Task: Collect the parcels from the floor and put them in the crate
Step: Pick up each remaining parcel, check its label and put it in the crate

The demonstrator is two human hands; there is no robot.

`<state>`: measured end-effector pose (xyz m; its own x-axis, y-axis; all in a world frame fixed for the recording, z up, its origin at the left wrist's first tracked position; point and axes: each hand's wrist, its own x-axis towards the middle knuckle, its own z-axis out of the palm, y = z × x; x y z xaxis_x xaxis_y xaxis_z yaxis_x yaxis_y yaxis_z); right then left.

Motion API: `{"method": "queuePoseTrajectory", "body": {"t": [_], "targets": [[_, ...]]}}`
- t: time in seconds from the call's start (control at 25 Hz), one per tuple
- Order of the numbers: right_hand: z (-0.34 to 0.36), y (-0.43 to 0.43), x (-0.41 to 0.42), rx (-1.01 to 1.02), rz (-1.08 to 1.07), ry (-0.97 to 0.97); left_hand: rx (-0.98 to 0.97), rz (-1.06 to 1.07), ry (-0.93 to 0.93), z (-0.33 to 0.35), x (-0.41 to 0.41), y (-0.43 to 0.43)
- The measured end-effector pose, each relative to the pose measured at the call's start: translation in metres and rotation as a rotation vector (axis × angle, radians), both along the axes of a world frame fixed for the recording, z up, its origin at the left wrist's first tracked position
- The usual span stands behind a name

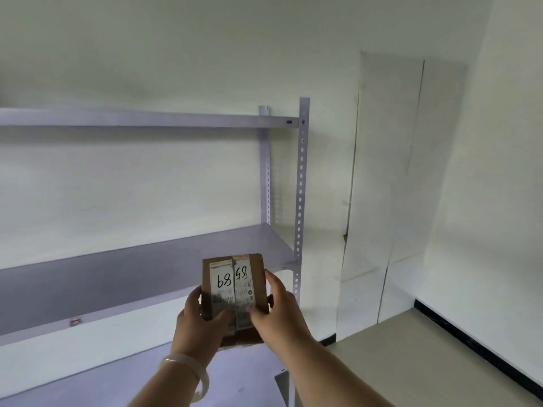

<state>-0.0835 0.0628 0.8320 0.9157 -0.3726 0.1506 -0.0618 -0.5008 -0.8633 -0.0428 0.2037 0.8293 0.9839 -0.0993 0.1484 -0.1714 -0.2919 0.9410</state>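
Gripping parcel (235, 284) aloft with left hand (202, 317) and right hand (277, 314), fingers (272, 279) clamped on its side edges, in front of shelf (132, 277). No crate in view. Risk judged: slipping from edge-only grip while turning; misplacing onto shelf instead.

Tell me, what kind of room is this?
Probably a storeroom or parcel room: grey metal shelving with slotted posts stands by a white wall, and the left hand and right hand hold a labelled cardboard parcel.
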Motion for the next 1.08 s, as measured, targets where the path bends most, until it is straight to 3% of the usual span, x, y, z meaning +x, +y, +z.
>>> {"method": "queuePoseTrajectory", "body": {"t": [0.44, 0.76, 1.08], "targets": [[0.09, 0.157, -0.01, 0.005, 0.283, -0.179, -0.049, 0.284, -0.111, 0.089, -0.044, 0.159], [0.084, 0.32, -0.01, 0.006, 0.428, -0.166, 0.014, 0.4, -0.085, 0.088, -0.064, 0.318], [0.071, 0.489, -0.016, 0.007, 0.416, -0.111, -0.003, 0.395, -0.032, 0.072, -0.065, 0.489]]}}
